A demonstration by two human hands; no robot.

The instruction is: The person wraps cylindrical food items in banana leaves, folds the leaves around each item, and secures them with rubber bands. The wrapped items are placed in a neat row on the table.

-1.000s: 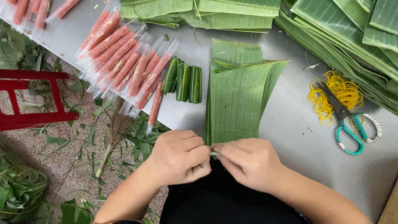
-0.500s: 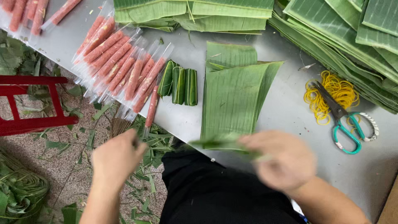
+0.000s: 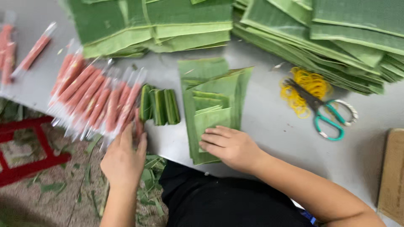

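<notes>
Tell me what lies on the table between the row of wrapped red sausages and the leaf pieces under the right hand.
Head view: three small green leaf-wrapped bundles lie side by side between the sausages and the leaf pieces under the right hand.

Light: bright, even, soft shadows
Blur: motion smear throughout, strongest at the left edge
Glare: none on table (image 3: 269, 138)
</notes>
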